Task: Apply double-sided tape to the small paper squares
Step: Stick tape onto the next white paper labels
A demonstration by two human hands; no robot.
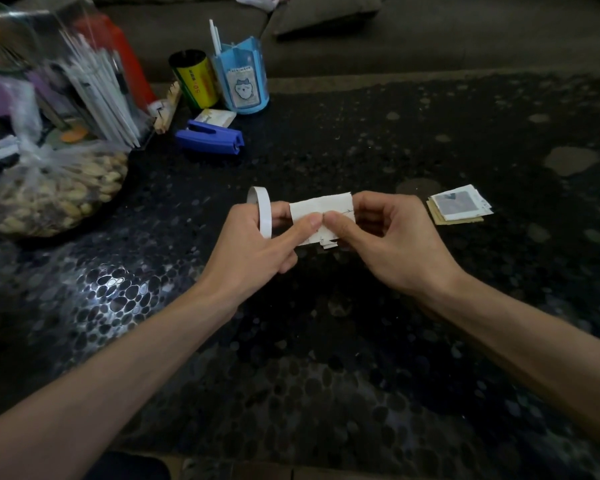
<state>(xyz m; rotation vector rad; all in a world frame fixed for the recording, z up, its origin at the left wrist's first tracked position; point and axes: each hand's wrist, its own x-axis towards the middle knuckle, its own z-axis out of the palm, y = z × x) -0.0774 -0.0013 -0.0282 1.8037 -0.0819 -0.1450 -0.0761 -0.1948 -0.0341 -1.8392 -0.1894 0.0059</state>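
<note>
Thumbs meet on a small white paper square (321, 216) held just above the dark, pebble-patterned table (326, 358). The left hand (253, 240) pinches the sheet's left part, thumb on the front and fingers curled behind. The right hand (392, 240) pinches the right part the same way, so the two thumb tips touch near the middle. The paper is wrinkled, with faint pen marks and a ragged lower edge. Whether any tape lies on it I cannot tell. A tape ring (262, 209), white and thin, hangs upright on the left hand, looped over a finger just left of the paper.

Right of the right hand and well apart from it, a stack of squares (459, 206) lies flat on the table, white and grey on top, tan beneath.

Farther back on the left lies a blue stapler (210, 137). Behind it stand a blue pen holder (243, 81) with white sticks in it and, just beside that, a yellow-and-black can (194, 77). At the left edge sits a clear bag of peanuts (49, 199), tied at the top, with blurred clutter behind it. A grey sofa (430, 36) runs along the far side.
</note>
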